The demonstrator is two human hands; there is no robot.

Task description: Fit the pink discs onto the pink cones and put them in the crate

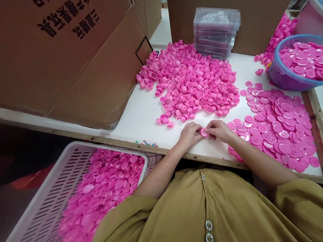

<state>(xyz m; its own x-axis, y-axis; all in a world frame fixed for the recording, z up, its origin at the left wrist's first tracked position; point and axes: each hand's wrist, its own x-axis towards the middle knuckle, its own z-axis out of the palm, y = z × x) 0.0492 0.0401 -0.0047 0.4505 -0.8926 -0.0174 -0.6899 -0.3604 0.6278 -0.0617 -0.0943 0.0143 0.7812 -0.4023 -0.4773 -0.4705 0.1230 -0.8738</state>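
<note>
Near the table's front edge, both hands meet at one small pink toy saucer (204, 132). My right hand (219, 130) pinches its right side, thumb on the face. The curled fingers of my left hand (191, 133) grip its left edge; whatever lies behind it is hidden. Beyond the hands spreads a heap of pink toy cups (194, 80), many on their sides, with a few loose ones at the near left. Right of my right hand lies a wide pile of matching pink saucers (280, 127), flat and overlapping.
A white slatted crate (47, 188) full of pink pieces stands below the table at left. A large cardboard box (83, 74) rises on the left. Stacked clear plastic boxes (215, 33) stand behind the cups. A blue basket (280, 75) of saucers sits at the right.
</note>
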